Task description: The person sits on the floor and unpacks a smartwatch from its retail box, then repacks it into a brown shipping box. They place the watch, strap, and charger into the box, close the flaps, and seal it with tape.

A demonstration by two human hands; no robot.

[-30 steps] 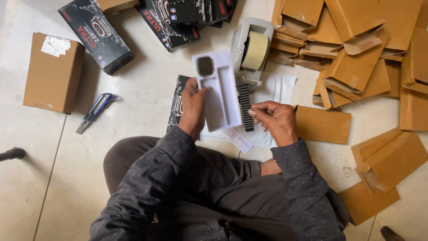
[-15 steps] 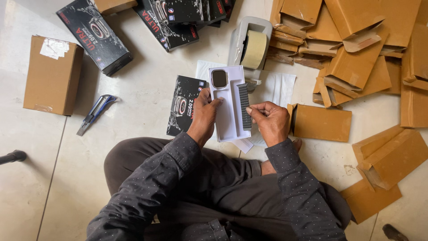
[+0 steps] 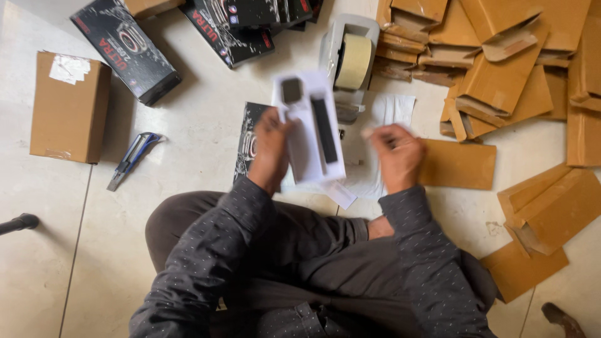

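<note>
— What's in hand at this moment?

— From my remote seat, I see a white insert tray (image 3: 310,134) with a dark comb-like strip and a dark square piece set in it, raised above the tiled floor (image 3: 188,144). The left hand (image 3: 270,150) clasps its left edge, fingers wrapped round it.

— And the other hand?

— The right hand (image 3: 395,153) sits just to the tray's right, apart from it, fingers pressed together; it is blurred, so I cannot tell what, if anything, it pinches. The tray's long axis runs away from me, tilted slightly left at the top. The left hand is the nearer one.

— Around them?

— A black printed box (image 3: 249,141) lies under the left hand, a tape dispenser (image 3: 349,59) just beyond the tray, flat brown cardboard sleeves (image 3: 501,81) to the right, a utility knife (image 3: 131,159) and a brown carton (image 3: 66,106) to the left.
</note>
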